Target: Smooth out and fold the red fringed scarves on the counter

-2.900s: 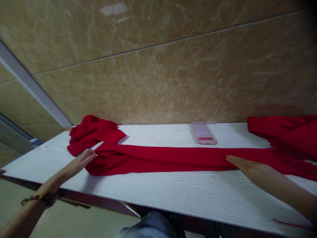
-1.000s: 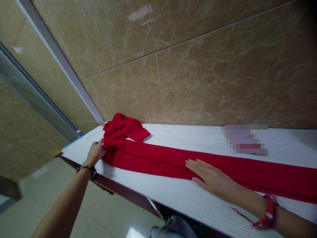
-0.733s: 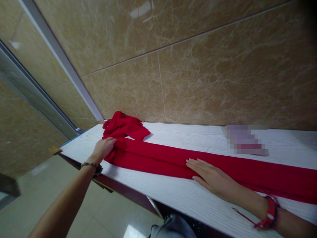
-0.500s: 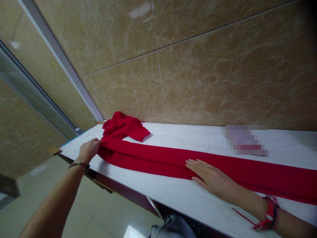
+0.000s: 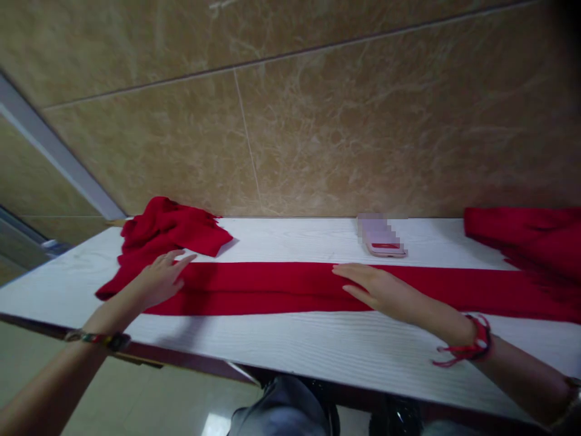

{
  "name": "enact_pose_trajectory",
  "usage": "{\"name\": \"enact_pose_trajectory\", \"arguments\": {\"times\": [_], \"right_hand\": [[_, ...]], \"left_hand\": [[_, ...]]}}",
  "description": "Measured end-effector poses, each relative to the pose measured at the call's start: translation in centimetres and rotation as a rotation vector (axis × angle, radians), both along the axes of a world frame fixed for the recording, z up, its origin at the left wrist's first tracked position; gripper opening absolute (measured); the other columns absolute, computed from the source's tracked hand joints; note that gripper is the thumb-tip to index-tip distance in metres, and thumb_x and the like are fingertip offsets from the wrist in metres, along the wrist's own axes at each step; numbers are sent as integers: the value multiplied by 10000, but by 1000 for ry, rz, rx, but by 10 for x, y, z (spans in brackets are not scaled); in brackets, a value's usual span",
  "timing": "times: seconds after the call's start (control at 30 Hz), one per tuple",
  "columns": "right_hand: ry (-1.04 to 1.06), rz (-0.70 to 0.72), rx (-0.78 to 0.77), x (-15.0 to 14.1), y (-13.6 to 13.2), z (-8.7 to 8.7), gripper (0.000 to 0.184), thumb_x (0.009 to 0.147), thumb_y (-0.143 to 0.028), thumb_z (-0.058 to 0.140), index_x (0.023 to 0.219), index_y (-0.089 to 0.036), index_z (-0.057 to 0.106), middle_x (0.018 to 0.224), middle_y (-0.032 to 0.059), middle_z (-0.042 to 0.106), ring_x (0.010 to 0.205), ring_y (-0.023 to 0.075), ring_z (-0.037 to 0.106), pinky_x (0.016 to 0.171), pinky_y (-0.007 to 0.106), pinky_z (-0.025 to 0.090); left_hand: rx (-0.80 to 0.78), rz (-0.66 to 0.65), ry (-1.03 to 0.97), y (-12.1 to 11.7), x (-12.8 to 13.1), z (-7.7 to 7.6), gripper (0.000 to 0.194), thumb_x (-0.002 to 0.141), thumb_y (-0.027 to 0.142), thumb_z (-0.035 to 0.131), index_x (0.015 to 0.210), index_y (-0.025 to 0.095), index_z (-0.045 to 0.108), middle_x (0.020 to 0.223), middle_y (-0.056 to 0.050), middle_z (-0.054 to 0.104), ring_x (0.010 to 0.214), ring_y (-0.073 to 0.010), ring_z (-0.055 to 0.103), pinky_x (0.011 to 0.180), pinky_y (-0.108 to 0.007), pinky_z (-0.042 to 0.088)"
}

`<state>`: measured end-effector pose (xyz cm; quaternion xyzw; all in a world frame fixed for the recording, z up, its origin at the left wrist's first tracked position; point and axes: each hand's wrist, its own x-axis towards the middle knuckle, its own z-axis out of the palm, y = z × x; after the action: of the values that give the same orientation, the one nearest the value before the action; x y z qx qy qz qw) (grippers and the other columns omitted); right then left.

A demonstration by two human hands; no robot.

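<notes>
A long red scarf [image 5: 267, 289] lies flat in a folded band along the white table, with a crease running lengthwise. Over its left part is my left hand [image 5: 161, 278], fingers apart and holding nothing; whether it touches the cloth I cannot tell. My right hand [image 5: 376, 287] rests on or just above the band farther right, fingers stretched out. Bunched red cloth [image 5: 175, 227] with a fringed edge sits at the left end near the wall. More fringed red cloth [image 5: 540, 242] lies at the far right, overlapping the band.
The white table [image 5: 281, 345] runs along a tan marble-patterned wall [image 5: 340, 127]. Near the wall lies a partly blurred phone [image 5: 385, 248]. Below the table's front edge my knee in grey cloth [image 5: 284, 412] shows, with tiled floor [image 5: 177, 399] at the left.
My left hand has let go of the scarf's left end and moved right above the band. The view has turned right, bringing the red cloth at the far right into sight.
</notes>
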<state>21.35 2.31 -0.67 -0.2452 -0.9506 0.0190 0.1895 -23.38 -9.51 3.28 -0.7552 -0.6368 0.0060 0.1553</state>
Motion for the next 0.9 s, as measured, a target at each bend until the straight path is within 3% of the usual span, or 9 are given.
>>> {"name": "enact_pose_trajectory", "arguments": {"times": [0.1, 0.2, 0.3, 0.43, 0.57, 0.73, 0.9], "right_hand": [[-126, -29, 61, 42, 3, -1, 314, 838, -199, 453, 1117, -126, 577, 1126, 105, 606, 1013, 205, 574, 863, 352, 488], [-180, -8, 200, 68, 0, -9, 311, 814, -132, 460, 1096, -102, 588, 1105, 124, 614, 1010, 205, 577, 864, 338, 487], [-176, -1, 345, 77, -2, -17, 346, 782, -42, 443, 1099, -70, 580, 1099, 144, 613, 1011, 210, 576, 872, 332, 482], [-158, -59, 421, 81, -3, -20, 367, 756, 12, 444, 1091, -51, 579, 1087, 155, 617, 986, 220, 590, 842, 325, 501], [-137, -113, 431, 89, -6, -18, 319, 763, -1, 472, 1043, -70, 608, 1059, 152, 631, 965, 223, 599, 825, 329, 509], [-176, -130, 399, 97, -8, -17, 309, 757, 5, 487, 1032, -65, 611, 1037, 147, 641, 941, 221, 611, 813, 317, 514], [-170, -140, 383, 104, -10, -8, 340, 766, 32, 450, 1061, -63, 590, 1025, 139, 648, 909, 195, 625, 780, 282, 524]], "left_hand": [[-198, -139, 4, 33, 77, 0, 424, 793, 183, 388, 1198, 146, 509, 1227, -122, 514, 1066, -221, 516, 888, -341, 434], [-281, -250, 39, 47, 121, -4, 474, 745, 71, 391, 1187, 175, 527, 1211, -97, 546, 1061, -203, 533, 928, -330, 413], [-284, -287, 41, 51, 129, -8, 477, 753, 118, 406, 1217, 176, 499, 1224, -91, 538, 1080, -207, 525, 919, -321, 424], [-261, -273, 122, 52, 137, -11, 440, 794, 192, 416, 1227, 185, 494, 1223, -118, 532, 1023, -241, 562, 808, -345, 492], [-179, -297, 264, 56, 172, -14, 417, 798, 76, 378, 1174, 144, 542, 1130, -152, 585, 968, -249, 587, 751, -344, 509], [-47, -424, 333, 66, 217, -24, 395, 800, 30, 406, 1145, 152, 557, 1036, -133, 619, 923, -224, 602, 766, -333, 505], [56, -490, 283, 70, 233, -26, 380, 781, -18, 410, 1070, 146, 595, 937, -120, 638, 838, -206, 620, 706, -309, 513]]}}
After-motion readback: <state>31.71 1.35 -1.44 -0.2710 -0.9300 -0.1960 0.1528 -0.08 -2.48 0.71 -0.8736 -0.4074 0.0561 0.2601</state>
